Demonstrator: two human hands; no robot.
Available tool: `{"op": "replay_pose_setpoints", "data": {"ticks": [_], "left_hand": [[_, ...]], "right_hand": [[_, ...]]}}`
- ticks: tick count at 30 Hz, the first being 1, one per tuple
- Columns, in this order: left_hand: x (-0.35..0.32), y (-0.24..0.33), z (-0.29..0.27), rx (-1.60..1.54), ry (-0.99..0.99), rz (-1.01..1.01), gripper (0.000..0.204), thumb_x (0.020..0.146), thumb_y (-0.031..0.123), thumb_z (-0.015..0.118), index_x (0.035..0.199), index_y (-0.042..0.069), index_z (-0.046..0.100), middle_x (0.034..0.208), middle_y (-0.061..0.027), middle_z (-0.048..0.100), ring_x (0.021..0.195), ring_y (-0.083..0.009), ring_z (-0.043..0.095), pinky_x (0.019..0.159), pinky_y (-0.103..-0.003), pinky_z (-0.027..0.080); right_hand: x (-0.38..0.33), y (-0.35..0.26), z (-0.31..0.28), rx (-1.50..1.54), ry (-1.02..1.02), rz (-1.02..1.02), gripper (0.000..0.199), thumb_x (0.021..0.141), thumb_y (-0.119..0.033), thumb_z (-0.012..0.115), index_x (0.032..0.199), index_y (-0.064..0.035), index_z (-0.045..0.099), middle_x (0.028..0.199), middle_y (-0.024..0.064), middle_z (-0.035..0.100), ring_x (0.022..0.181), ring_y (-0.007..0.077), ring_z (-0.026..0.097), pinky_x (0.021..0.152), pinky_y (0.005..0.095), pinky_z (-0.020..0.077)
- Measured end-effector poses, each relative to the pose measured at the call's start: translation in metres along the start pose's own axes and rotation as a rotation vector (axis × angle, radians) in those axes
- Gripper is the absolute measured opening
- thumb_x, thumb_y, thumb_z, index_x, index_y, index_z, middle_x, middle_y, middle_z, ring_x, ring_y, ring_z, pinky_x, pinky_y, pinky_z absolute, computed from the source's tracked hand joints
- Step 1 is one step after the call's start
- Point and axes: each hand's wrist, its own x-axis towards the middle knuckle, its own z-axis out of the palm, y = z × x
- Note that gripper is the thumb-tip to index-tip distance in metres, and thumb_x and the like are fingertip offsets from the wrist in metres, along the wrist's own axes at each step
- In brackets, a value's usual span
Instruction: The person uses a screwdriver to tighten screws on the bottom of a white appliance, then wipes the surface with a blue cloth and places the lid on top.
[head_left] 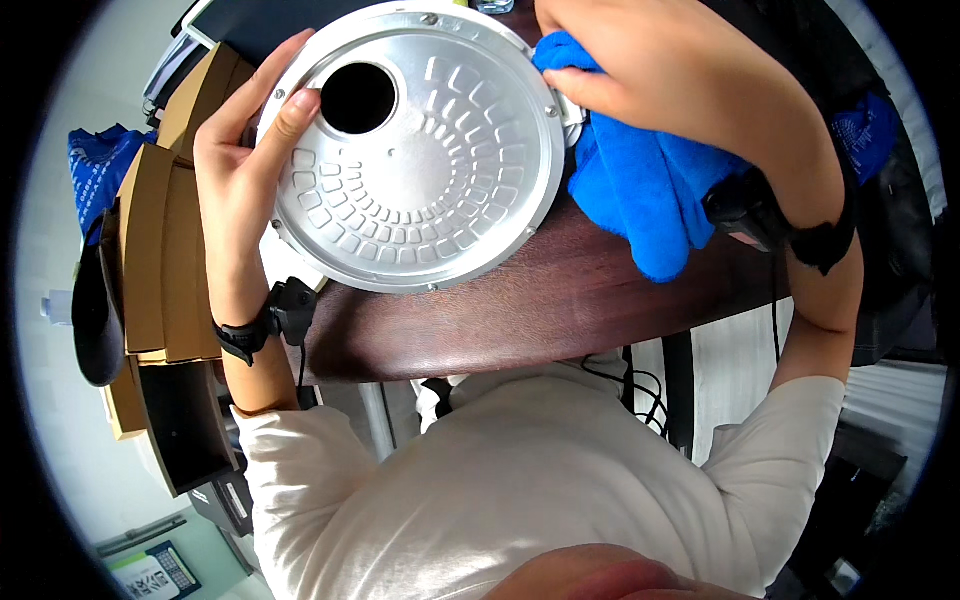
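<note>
The left hand [250, 150] grips the round silver metal plate [420, 150] by its left rim, fingers curled over the edge and the thumb pressed flat on the face just beside the large round hole [357, 98]. The plate is held tilted up above the dark wooden table [520, 300], its embossed face with rows of small raised dimples turned toward the person. The right hand [650, 70] is clenched on a bright blue cloth [640, 180], pressing a fold of it against the plate's upper right rim; the rest of the cloth hangs down from that hand and bunches on the table below the wrist. Both wrists carry black straps with a small black device and a thin cable.

Judging from how things lie, wiping is under way and somewhere in the middle. The face of the plate looks bright and free of visible marks, and the cloth sits at the edge, so the rim on the right seems to be what is being worked. The back of the plate cannot be seen, so whether it is clean cannot be told.

Out beyond the left hand stand several brown cardboard boxes [165, 250], with a dark cap [95, 320] and a blue bag [100, 170] past them. Below both hands is the person's white shirt [540, 480].
</note>
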Motion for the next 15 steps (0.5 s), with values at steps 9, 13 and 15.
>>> {"op": "replay_pose_setpoints", "data": {"ticks": [9, 13, 15], "left_hand": [[0.0, 0.0, -0.001, -0.029, -0.031, -0.066, 0.043, 0.084, 0.02, 0.072, 0.123, 0.003, 0.062, 0.1, -0.0098, 0.069, 0.088, -0.0113, 0.064, 0.079, -0.022, 0.049], [-0.011, 0.0, -0.001, 0.005, 0.034, 0.047, 0.043, 0.084, 0.02, 0.072, 0.122, 0.005, 0.062, 0.104, -0.0106, 0.069, 0.092, -0.012, 0.064, 0.081, -0.023, 0.049], [-0.013, -0.001, -0.003, -0.049, 0.053, -0.024, 0.042, 0.084, 0.021, 0.072, 0.122, 0.006, 0.063, 0.105, -0.0106, 0.069, 0.092, -0.0129, 0.065, 0.082, -0.024, 0.049]], "right_hand": [[0.016, 0.035, 0.036, -0.038, 0.29, 0.014, 0.031, 0.088, -0.024, 0.053, 0.101, 0.0039, 0.057, 0.091, 0.0212, 0.065, 0.082, 0.0327, 0.064, 0.073, 0.0363, 0.0507], [0.041, 0.086, 0.073, 0.138, 0.554, -0.184, 0.025, 0.086, -0.026, 0.059, 0.094, -0.0029, 0.062, 0.076, 0.0117, 0.063, 0.069, 0.0272, 0.065, 0.062, 0.0365, 0.0521], [0.027, 0.073, 0.074, 0.303, 0.52, -0.246, 0.027, 0.087, -0.028, 0.061, 0.096, -0.0035, 0.065, 0.083, 0.0135, 0.067, 0.071, 0.0279, 0.066, 0.065, 0.0378, 0.053]]}}
